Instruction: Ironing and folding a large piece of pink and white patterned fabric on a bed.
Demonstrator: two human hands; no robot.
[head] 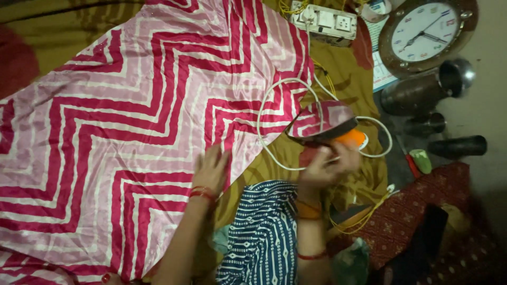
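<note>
Iron [326,126] sits tipped up in my right hand [328,168], its shiny soleplate facing the camera and mirroring the zigzag cloth, orange handle tucked behind; in the head view my right grip is clenched around that handle from below. The iron's long axis runs left to right, nose pointing toward the pink and crimson zigzag cloth [132,132], which lies just left of it. My left hand [211,170] rests flat and released on the cloth's near edge, fingers spread, so the right hand is the nearer 1 to the iron. A white cord [274,95] loops around the iron toward the power strip [325,20] at the top. A round wall clock [426,32] lies further right
</note>
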